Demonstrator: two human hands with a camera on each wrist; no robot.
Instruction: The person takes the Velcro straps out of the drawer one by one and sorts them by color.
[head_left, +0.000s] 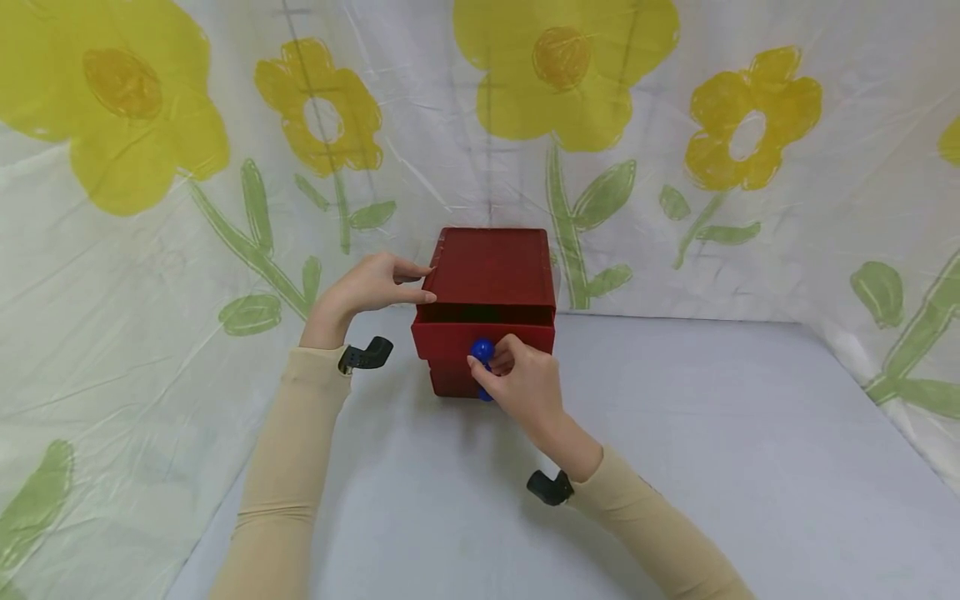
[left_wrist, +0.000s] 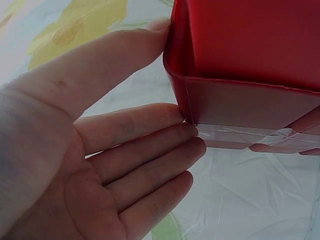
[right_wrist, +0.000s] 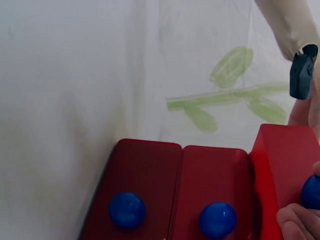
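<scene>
A small red drawer cabinet [head_left: 491,267] stands against the flowered backdrop. Its top drawer [head_left: 444,337] is pulled partly out, with a dark gap behind the drawer front. My right hand [head_left: 531,385] pinches the blue round knob [head_left: 482,349] of that drawer between thumb and fingers. At the cabinet's upper left side is my left hand [head_left: 366,288], thumb and fingers extended with their tips against the edge. The left wrist view shows those fingers [left_wrist: 150,162] straight at the red corner. Two lower drawers, with a blue knob [right_wrist: 127,210] and another blue knob [right_wrist: 218,220], are flush in the right wrist view.
A pale table surface [head_left: 720,450] spreads in front and to the right of the cabinet. White sheeting with painted yellow flowers [head_left: 562,58] hangs behind and along both sides. Clear tape [left_wrist: 235,134] runs along the cabinet's side. Each wrist wears a black camera mount [head_left: 365,356].
</scene>
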